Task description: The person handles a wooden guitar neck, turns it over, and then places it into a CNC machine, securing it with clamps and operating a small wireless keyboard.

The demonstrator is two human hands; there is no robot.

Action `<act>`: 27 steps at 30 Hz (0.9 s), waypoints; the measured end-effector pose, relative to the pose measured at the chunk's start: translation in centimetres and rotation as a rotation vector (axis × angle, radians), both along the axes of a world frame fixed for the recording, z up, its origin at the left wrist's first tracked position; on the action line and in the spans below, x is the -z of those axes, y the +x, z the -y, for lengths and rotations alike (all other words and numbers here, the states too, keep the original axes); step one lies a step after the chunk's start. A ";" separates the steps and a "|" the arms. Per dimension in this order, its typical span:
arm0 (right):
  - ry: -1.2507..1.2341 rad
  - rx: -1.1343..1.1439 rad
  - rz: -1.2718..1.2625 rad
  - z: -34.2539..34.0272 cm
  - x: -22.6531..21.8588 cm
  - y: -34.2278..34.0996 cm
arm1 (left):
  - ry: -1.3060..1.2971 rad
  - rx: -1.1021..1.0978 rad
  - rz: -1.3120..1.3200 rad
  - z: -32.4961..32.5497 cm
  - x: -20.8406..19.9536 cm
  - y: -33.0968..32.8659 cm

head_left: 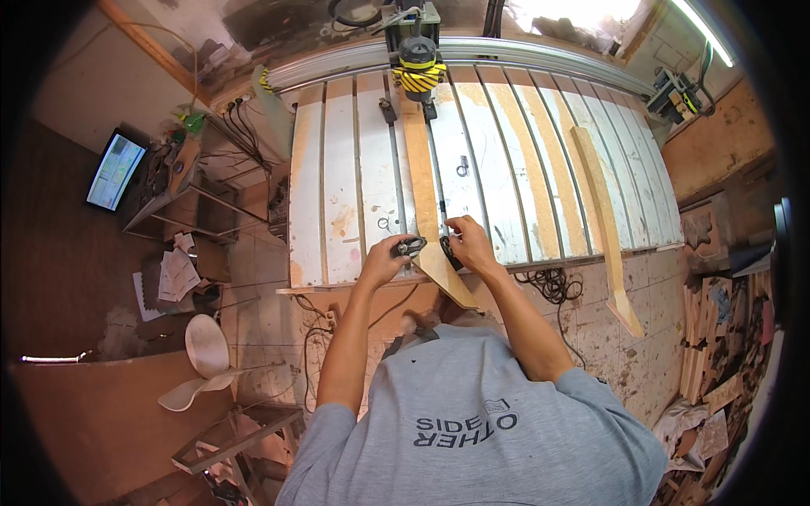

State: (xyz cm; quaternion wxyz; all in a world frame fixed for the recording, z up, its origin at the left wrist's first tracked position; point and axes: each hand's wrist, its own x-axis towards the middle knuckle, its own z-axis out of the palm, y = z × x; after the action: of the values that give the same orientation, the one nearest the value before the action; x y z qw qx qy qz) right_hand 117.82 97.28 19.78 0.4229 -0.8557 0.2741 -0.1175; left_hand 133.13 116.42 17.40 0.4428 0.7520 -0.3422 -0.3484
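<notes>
A long wooden plank [419, 160] lies lengthwise on the slotted machine bed [342, 202], and its angled near end hangs over the front edge toward my body. My left hand [384, 263] is closed round a black hold-down clamp [410, 246] at the plank's left side. On the right side, my right hand [472, 246] grips a second black clamp [452, 252], its fingers bent over the top and partly hiding it. At the plank's far end, two more dark clamps [387, 109] flank the wood below the router spindle [418, 55].
A similar wooden piece [599, 202] rests on the bed's right, its near end past the edge. Coiled black cable [553, 287] lies on the floor beneath. To the left are a lit monitor [116, 170] and a white chair [205, 347]; scrap wood [704, 346] is piled at right.
</notes>
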 end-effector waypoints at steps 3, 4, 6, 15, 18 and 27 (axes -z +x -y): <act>0.034 -0.027 -0.051 0.2 -0.5 -0.8 | -0.040 -0.040 0.015 -0.5 1.5 -0.1; 0.074 -0.030 -0.084 0.4 -0.5 -1.2 | -0.045 -0.038 0.019 -0.1 1.4 -0.3; -0.002 -0.072 -0.063 0.4 -0.3 -1.9 | 0.005 -0.034 0.096 0.2 1.3 -0.8; -0.090 -0.069 0.080 -0.6 -1.7 -0.9 | -0.116 -0.124 0.053 -0.8 1.7 -1.1; -0.101 -0.123 0.061 -0.2 -2.3 0.0 | -0.098 -0.131 0.148 -0.8 1.5 -1.3; -0.207 -0.598 0.125 -1.8 -4.0 4.3 | -0.098 -0.150 0.188 -0.6 0.9 -1.5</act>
State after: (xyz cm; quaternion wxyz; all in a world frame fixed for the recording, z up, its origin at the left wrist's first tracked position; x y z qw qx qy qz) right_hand 122.07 99.08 23.75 0.3654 -0.9279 -0.0292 -0.0675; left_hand 131.59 117.02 16.45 0.4699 0.7821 -0.3418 -0.2251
